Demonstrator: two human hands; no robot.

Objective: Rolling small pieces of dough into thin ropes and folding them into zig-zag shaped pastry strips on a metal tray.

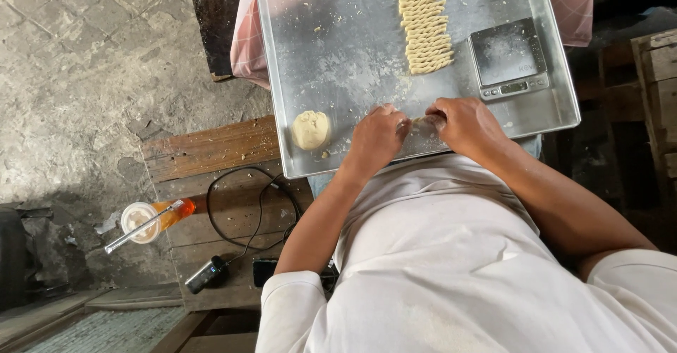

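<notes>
Small grey scale (509, 59), its narrow greenish display (514, 87) seemingly lit.

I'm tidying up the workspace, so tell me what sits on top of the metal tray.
On the metal tray: a row of twisted dough pieces, a dough ball, a small scale and crumbs. The left hand and right hand cover most of another dough piece.

I count one metal tray (338, 50), one ball of dough (311, 129), one row of twisted dough pieces (422, 20) too tightly packed to number, one small digital scale (509, 58), one drink cup (144, 222) and two hands, left (379, 138) and right (467, 124)
</notes>
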